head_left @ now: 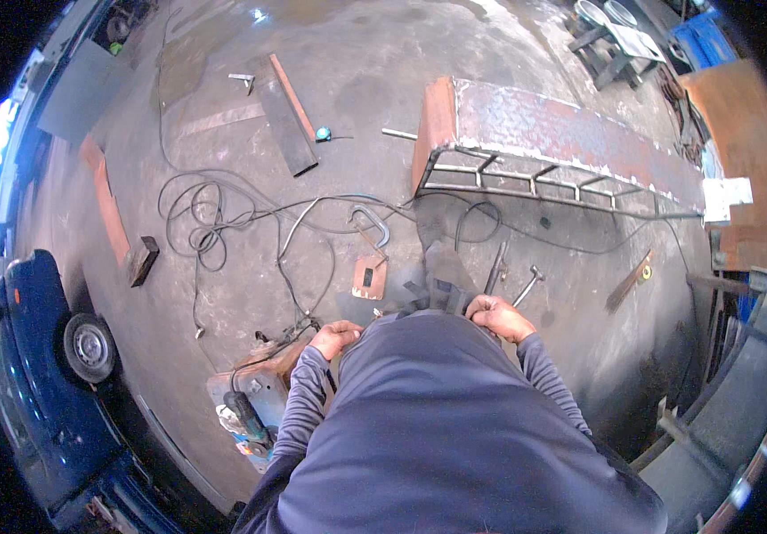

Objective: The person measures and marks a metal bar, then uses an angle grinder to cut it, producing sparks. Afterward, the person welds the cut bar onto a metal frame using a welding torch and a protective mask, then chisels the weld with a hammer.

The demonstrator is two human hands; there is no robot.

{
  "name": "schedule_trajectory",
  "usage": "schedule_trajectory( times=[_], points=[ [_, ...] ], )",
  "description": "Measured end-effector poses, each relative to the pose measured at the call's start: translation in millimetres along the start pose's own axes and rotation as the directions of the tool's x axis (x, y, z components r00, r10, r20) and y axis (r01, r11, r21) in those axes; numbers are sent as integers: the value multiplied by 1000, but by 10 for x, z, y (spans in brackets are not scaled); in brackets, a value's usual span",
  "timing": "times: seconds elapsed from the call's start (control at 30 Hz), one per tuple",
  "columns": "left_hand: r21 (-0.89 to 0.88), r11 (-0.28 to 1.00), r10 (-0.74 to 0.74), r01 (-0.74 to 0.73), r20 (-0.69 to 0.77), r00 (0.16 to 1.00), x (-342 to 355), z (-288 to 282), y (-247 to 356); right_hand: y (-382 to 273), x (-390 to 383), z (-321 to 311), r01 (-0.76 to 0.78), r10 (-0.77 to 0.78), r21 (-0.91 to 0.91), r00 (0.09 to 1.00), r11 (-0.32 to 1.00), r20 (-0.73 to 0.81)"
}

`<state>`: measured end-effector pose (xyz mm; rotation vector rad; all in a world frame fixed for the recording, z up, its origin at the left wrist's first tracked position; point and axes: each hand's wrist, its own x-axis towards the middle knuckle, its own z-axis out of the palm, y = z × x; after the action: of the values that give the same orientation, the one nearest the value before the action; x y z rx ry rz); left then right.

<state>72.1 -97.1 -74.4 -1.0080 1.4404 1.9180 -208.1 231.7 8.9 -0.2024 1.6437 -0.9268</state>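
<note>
We have a dark shirt (437, 418) right below us, and it fills the low middle of our view. Our left hand (336, 339) is at the left side of its bottom edge, and our right hand (500, 319) is at the right side. The fingers of both hands are curled in, but we cannot tell if they pinch the cloth. The two hands are well apart, with the shirt between them. Near our left arm we see a grey metal box (267, 389), with a dark power tool (246, 415) by it. On the floor (383, 178), just past our right hand, lie a hammer (526, 288) and a long dark tool (495, 269). In front of us is a flat rusty plate (374, 287) with a dark hole in it, and a grey clamp (381, 233) lies just past it. Over to the right there is a brush (625, 287) with a small yellow ring (646, 272) beside it. On the left we have a dark blue car or truck (40, 311) with a grey wheel (89, 348). A long cable (208, 238) makes loops on the floor, and a small dark block (143, 261) and a rusty strip (107, 200) lie to the left of the loops. Farther off, to the right, is a big rusty metal beam (561, 125) with thin bars along its near side. Across from it lie a long dark metal piece (287, 129) and a little blue round thing (323, 134). Far away at the top right is a blue crate (702, 40).
</note>
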Motion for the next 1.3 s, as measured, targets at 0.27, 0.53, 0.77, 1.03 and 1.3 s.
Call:
schedule_trajectory(
  times=[0.27, 0.53, 0.77, 1.03, 1.3],
  points=[
    [-77, 996, -57, 47, -129, 990, 395, 359, 620, -527, 679, -1161, -118, 117, -6, 971, 993, 210],
    [-141, 974, -208, 180, -225, 952, 371, 616, 924, -807, 1115, -1665, -246, 252, -62, 900, 967, 355],
    [-126, 952, -305, 281, -261, 916, 378, 733, 1217, -970, 1355, -1858, -241, 272, -126, 858, 962, 435],
    [-98, 949, -315, 299, -281, 907, 326, 818, 1176, -946, 1567, -1926, -150, 227, -185, 822, 971, 522],
    [-125, 947, -320, 296, -302, 898, 315, 924, 1182, -979, 1667, -1999, -203, 290, -216, 785, 955, 548]
  ],
)
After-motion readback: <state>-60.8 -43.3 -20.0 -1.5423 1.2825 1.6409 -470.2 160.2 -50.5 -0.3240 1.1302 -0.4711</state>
